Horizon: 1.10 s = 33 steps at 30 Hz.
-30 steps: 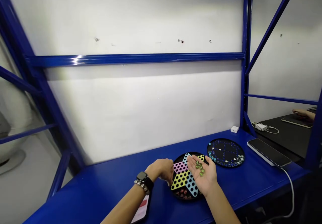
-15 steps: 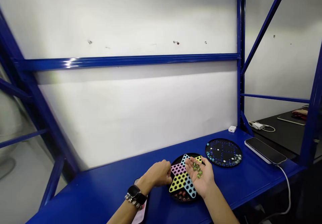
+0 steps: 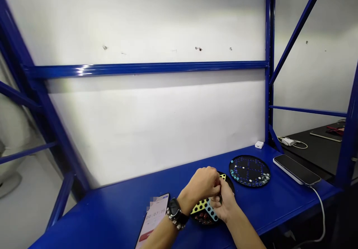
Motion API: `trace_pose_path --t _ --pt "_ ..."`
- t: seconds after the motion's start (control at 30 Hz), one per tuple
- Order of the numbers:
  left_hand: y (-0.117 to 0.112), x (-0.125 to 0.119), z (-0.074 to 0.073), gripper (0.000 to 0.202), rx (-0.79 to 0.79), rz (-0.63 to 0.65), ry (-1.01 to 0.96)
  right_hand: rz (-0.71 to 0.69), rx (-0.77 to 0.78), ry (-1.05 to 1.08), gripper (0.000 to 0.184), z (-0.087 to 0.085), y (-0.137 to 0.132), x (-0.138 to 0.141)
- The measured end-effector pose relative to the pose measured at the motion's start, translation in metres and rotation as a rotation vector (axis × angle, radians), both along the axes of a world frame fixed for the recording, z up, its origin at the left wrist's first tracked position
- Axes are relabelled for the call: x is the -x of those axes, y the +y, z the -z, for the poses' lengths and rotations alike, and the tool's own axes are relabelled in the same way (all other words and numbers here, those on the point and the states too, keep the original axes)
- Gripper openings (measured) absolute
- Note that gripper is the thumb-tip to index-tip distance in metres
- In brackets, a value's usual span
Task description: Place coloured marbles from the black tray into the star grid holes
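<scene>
Blue painted metal shelf (image 3: pixel 117 208) carries everything. Nearest, a phone (image 3: pixel 153 219) with a lit screen lies just left of the wrist with its watch (image 3: pixel 175 208). The left hand (image 3: pixel 203 183) reaches into the cupped right hand (image 3: pixel 223 204), fingers pinched together; what they pinch is hidden. Under both sits the round star-patterned marble board (image 3: pixel 205 211). Beyond right lies a dark round board (image 3: pixel 250 170), then a flat black phone (image 3: pixel 296 169).
</scene>
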<state>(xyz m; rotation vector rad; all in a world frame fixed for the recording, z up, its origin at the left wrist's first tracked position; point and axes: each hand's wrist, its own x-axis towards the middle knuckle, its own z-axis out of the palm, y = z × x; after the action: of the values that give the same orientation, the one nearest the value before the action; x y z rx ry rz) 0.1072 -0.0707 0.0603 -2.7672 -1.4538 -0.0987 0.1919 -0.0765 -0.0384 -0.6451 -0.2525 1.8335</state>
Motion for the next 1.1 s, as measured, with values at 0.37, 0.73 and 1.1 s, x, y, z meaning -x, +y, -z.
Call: trace_pose_path --t 0.37,0.73,1.1 --pt "-0.004 0.021 0.003 0.048 0.027 0.060 -0.655 0.130 -0.418 -0.559 0.058 -0.037 0.053 -0.061" --pt "0.017 0.073 0.061 0.041 0.085 -0.160 -0.662 0.060 -0.399 -2.272 0.036 0.031 0.119 -0.231" --pt "-0.004 0.082 0.070 0.022 0.068 -0.161 -0.495 -0.102 -0.410 -2.594 0.024 0.019 0.108 -0.216"
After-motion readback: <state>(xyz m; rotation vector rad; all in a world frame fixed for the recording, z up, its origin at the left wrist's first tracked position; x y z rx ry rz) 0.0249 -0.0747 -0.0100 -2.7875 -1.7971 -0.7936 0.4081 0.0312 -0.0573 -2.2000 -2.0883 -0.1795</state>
